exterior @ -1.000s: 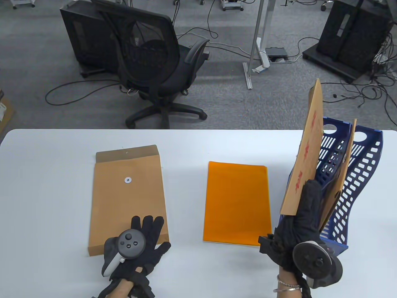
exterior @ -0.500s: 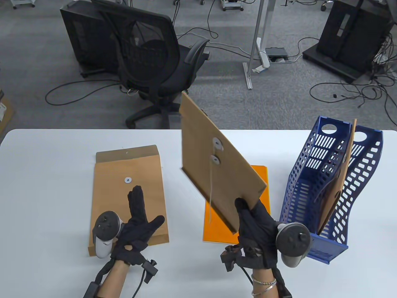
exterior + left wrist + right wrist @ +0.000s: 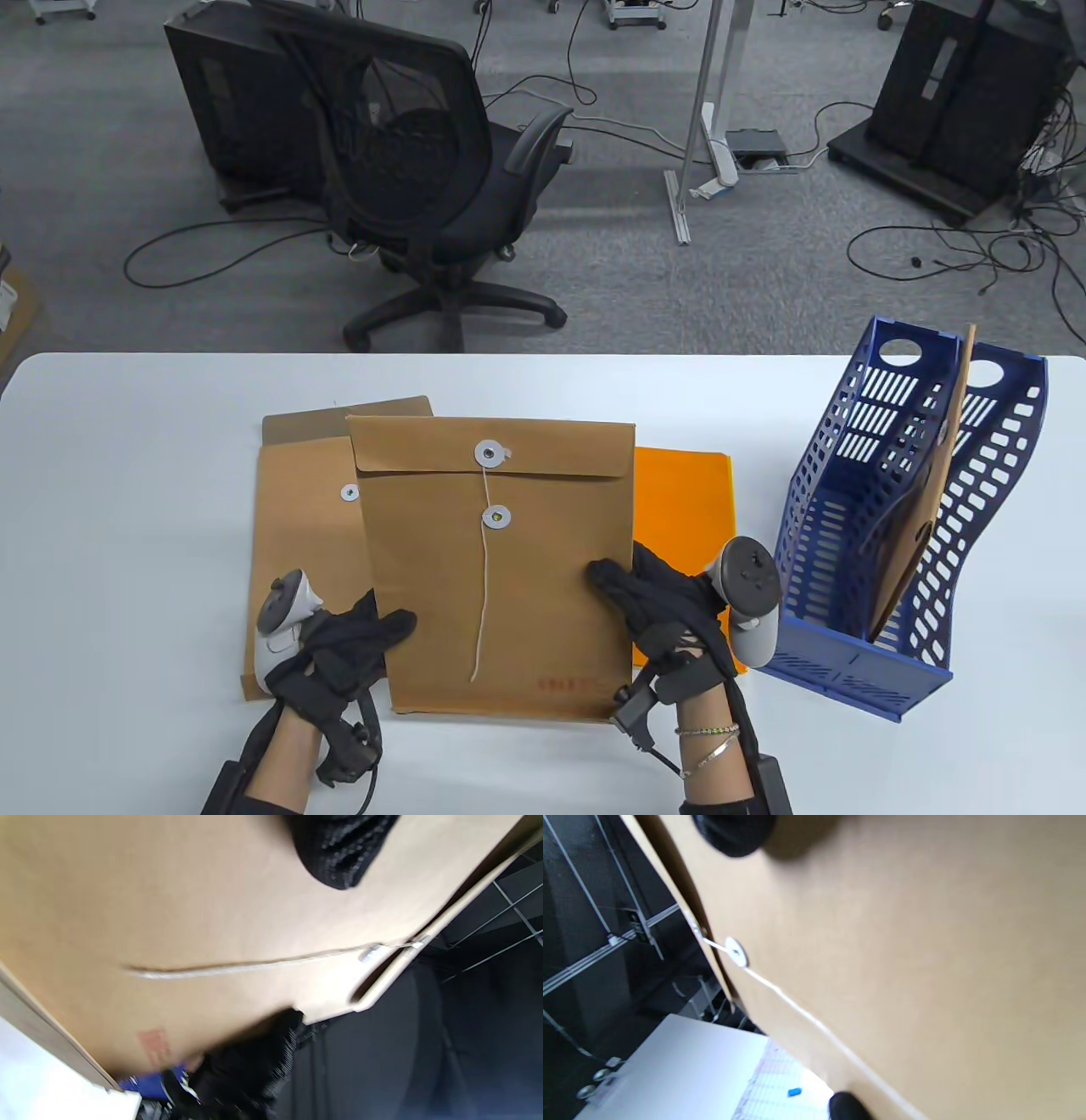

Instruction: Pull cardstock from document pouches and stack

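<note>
A brown string-tie pouch (image 3: 496, 560) is held face up over the table's middle, flap closed, white string hanging loose from its buttons. My left hand (image 3: 386, 628) grips its lower left edge and my right hand (image 3: 615, 586) grips its lower right edge. It fills the left wrist view (image 3: 212, 921) and the right wrist view (image 3: 903, 942), with a fingertip (image 3: 339, 853) on its face. Beneath it an orange cardstock sheet (image 3: 683, 501) lies on the table, mostly covered. A second pouch (image 3: 297, 526) lies flat at the left with its flap open.
A blue file rack (image 3: 848, 526) stands at the right with another brown pouch (image 3: 933, 492) upright in it. The white table (image 3: 127, 509) runs wide to the left. An office chair (image 3: 424, 170) stands on the floor beyond the far edge.
My right hand carried the pouch from the rack leftward and lowered it flat over the middle. My left hand left the flat pouch and took hold of the carried pouch's left edge.
</note>
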A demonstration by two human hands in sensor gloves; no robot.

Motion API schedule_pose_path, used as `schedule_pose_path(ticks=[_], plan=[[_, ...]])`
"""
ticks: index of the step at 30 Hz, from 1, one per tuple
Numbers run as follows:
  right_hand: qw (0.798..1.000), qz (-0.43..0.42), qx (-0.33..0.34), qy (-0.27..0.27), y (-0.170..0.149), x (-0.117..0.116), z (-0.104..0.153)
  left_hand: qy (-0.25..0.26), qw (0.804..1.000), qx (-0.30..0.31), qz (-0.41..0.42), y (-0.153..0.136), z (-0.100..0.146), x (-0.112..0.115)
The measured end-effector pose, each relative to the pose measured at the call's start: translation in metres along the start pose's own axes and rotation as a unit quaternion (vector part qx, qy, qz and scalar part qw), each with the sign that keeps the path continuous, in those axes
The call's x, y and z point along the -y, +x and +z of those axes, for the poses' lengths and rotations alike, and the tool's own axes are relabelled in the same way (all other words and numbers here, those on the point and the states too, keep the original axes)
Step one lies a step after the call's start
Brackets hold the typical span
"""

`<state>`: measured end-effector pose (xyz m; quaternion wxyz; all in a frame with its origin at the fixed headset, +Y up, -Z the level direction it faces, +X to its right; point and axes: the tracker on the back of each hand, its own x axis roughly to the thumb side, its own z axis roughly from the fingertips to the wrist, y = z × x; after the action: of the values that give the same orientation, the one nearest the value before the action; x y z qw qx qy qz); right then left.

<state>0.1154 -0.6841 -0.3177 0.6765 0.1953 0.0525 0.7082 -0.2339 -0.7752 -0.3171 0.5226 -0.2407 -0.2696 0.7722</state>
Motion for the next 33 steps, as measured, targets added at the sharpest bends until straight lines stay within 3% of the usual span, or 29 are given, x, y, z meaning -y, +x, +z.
schedule_pose_path(ticks=[5, 8, 9, 12, 13, 15, 17, 18, 21, 23, 25, 30, 32, 33], plan=[[0.999, -0.025, -0.002, -0.042, -0.001, -0.006, 0.006, 0.062, 0.997, 0.031, -0.032, 0.004, 0.003, -0.001], [0.993, 0.094, 0.029, -0.072, 0.015, -0.018, 0.011, 0.087, 0.995, 0.039, -0.042, 0.006, 0.003, 0.001], [0.979, 0.185, 0.042, -0.076, 0.024, -0.029, 0.012, 0.097, 0.993, 0.045, -0.051, 0.007, 0.003, 0.002], [0.907, 0.409, 0.06, -0.085, 0.04, -0.067, 0.012, 0.103, 0.991, 0.059, -0.06, 0.011, 0.003, 0.007], [0.863, 0.491, 0.048, -0.109, 0.044, -0.086, 0.011, 0.103, 0.991, 0.067, -0.061, 0.012, 0.004, 0.009], [0.79, 0.6, 0.037, -0.119, 0.048, -0.111, 0.005, 0.102, 0.99, 0.072, -0.059, 0.012, 0.004, 0.013], [0.748, 0.653, 0.02, -0.119, 0.05, -0.126, -0.002, 0.102, 0.99, 0.074, -0.059, 0.012, 0.004, 0.014], [0.74, 0.662, 0.009, -0.121, 0.051, -0.133, -0.006, 0.095, 0.991, 0.075, -0.056, 0.012, 0.003, 0.015], [0.743, 0.652, 0.007, -0.153, 0.052, -0.147, -0.015, 0.079, 0.992, 0.084, -0.047, 0.013, 0.001, 0.018], [0.724, 0.663, 0.029, -0.187, 0.053, -0.151, -0.018, 0.076, 0.993, 0.085, -0.029, 0.012, 0.0, 0.02], [0.721, 0.659, 0.044, -0.208, 0.055, -0.155, -0.019, 0.077, 0.993, 0.084, -0.025, 0.01, 0.0, 0.019], [0.656, 0.704, 0.076, -0.261, 0.056, -0.153, -0.023, 0.074, 0.993, 0.076, -0.05, 0.011, 0.001, 0.021], [0.68, 0.685, 0.083, -0.247, 0.056, -0.146, -0.023, 0.079, 0.993, 0.072, -0.054, 0.011, 0.001, 0.019], [0.712, 0.659, 0.084, -0.226, 0.057, -0.142, -0.022, 0.088, 0.992, 0.067, -0.058, 0.012, 0.001, 0.02]])
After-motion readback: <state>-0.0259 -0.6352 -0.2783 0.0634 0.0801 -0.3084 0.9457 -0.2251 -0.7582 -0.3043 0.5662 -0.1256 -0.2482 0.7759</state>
